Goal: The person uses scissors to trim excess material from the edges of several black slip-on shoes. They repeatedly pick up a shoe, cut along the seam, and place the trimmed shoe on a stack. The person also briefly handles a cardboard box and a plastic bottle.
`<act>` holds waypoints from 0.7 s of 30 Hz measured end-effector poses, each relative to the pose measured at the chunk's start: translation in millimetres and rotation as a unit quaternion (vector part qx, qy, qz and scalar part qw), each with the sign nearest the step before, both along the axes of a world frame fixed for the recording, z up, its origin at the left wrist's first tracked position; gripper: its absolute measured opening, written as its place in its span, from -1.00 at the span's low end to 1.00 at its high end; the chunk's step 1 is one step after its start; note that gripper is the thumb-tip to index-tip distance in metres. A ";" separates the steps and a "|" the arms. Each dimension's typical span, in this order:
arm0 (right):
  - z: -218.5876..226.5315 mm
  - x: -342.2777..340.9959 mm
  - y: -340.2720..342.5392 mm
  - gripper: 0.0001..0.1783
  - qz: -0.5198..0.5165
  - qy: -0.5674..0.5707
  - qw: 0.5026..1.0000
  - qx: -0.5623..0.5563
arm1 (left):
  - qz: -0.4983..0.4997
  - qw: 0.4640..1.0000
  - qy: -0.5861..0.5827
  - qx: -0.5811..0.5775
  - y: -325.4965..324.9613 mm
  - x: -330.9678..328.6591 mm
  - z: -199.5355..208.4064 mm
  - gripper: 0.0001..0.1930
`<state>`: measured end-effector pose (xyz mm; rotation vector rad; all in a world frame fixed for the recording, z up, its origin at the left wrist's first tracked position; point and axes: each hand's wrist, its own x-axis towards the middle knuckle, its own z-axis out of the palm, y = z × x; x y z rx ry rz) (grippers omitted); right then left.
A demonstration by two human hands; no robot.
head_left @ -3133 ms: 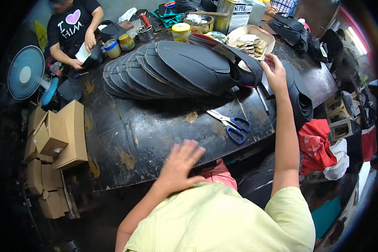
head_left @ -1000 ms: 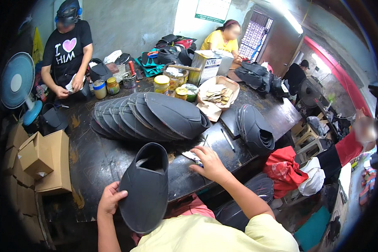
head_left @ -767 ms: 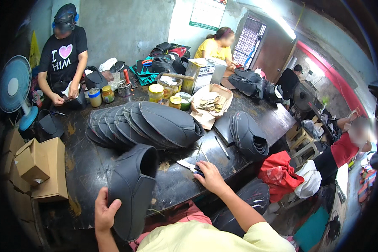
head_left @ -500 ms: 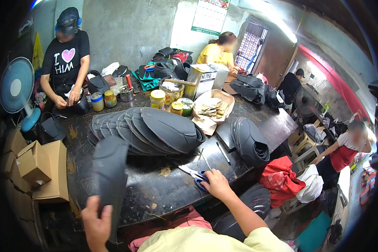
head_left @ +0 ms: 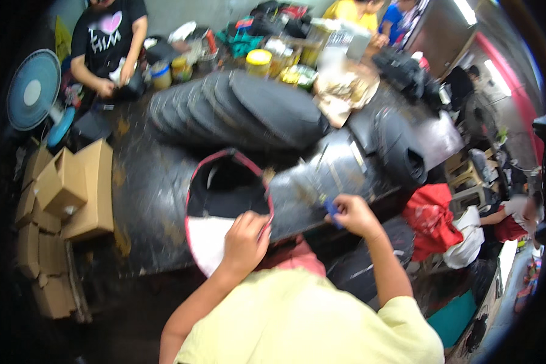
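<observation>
My left hand is closed on the near right rim of a black shoe upper, held over the near edge of the table. Its hollow inside faces up, showing black lining, a white panel and a pinkish-red edge. To the right, my right hand is closed round the blue handles of a pair of scissors; motion blurs their blades. Beyond both hands lies a long overlapping row of black shoe uppers. A smaller nested stack of uppers sits at the right.
Glue jars, one with a yellow lid, and a paper-lined container of scraps stand farther back. Cardboard boxes and a fan are at left. A red bag hangs at right. Other people work around the dark table.
My left hand has brought the upper right and turned its inside up. My right hand has lifted the scissors from the table. The view has shifted, and a person in blue shows at the back.
</observation>
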<state>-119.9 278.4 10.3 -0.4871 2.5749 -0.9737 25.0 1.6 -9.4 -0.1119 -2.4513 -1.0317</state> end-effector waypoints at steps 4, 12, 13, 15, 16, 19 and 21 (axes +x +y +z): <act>-4.2 21.3 -29.3 -0.66 0.002 -0.067 0.967 -0.244 | 0.011 1.000 -0.024 0.002 4.3 -1.2 -3.7 -0.84; -15.1 19.1 -123.6 -0.53 0.079 0.178 0.965 -0.176 | -0.071 0.993 -0.070 -0.056 -4.6 11.5 2.2 -0.65; -16.9 17.5 -133.9 -0.55 0.076 0.201 0.956 -0.201 | -0.072 0.992 -0.069 -0.071 -6.0 14.6 2.0 -0.64; -21.4 15.3 -146.6 -0.58 0.048 0.223 0.955 -0.190 | -0.082 0.991 -0.063 -0.085 -9.3 17.3 -0.1 -0.62; -24.0 14.9 -147.0 -0.62 0.047 0.241 0.946 -0.209 | -0.091 0.990 -0.061 -0.086 -11.4 18.6 -1.3 -0.62; -31.4 10.8 -144.3 -0.66 0.038 0.216 0.951 -0.217 | -0.100 0.987 -0.074 -0.100 -13.7 18.8 -4.9 -0.59; -34.6 10.2 -142.5 -0.66 0.031 0.186 0.957 -0.219 | -0.084 0.986 -0.084 -0.119 -12.4 17.9 -6.2 -0.54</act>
